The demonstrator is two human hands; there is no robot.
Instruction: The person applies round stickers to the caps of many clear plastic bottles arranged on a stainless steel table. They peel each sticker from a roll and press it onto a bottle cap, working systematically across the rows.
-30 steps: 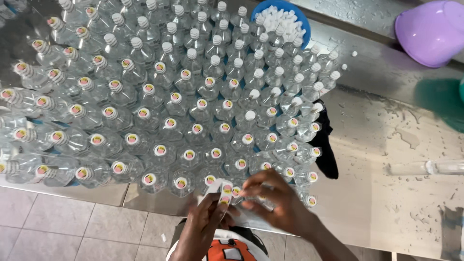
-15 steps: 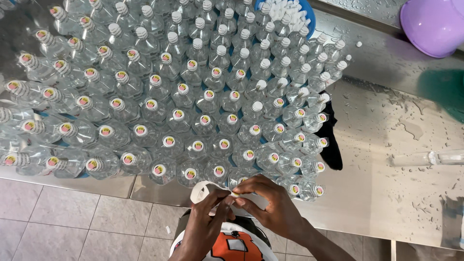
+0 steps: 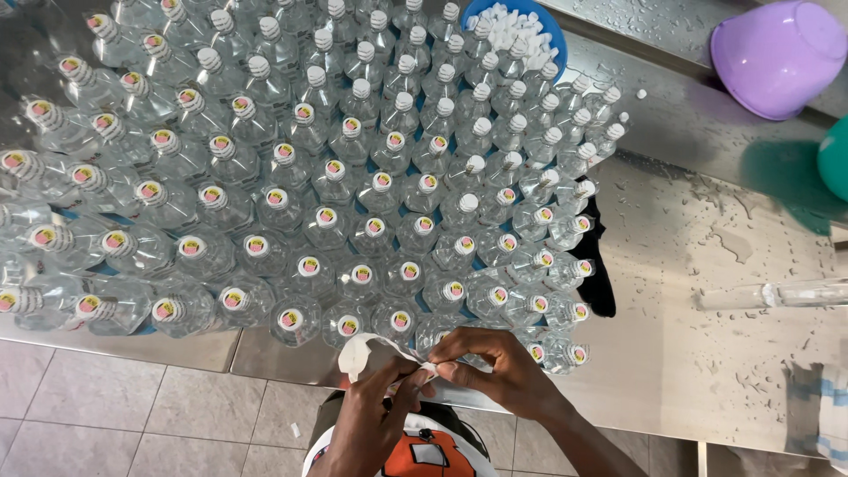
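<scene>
1. Left hand (image 3: pixel 375 415) and right hand (image 3: pixel 503 375) both pinch a white sticker sheet (image 3: pixel 371 353) at the near bench (image 3: pixel 707 353) edge, fingers closed on it.
2. It may be label backing; unclear.
3. Beyond stand capped clear bottles (image 3: pixel 353 203).
4. Farthest: blue bowl of caps (image 3: pixel 530 26), purple bowl (image 3: pixel 777 53).

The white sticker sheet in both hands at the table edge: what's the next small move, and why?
Probably peel one sticker off the white sheet, pinched between left hand and right hand, and press it on a nearby bare white cap; most front bottles already carry coloured stickers.
</scene>
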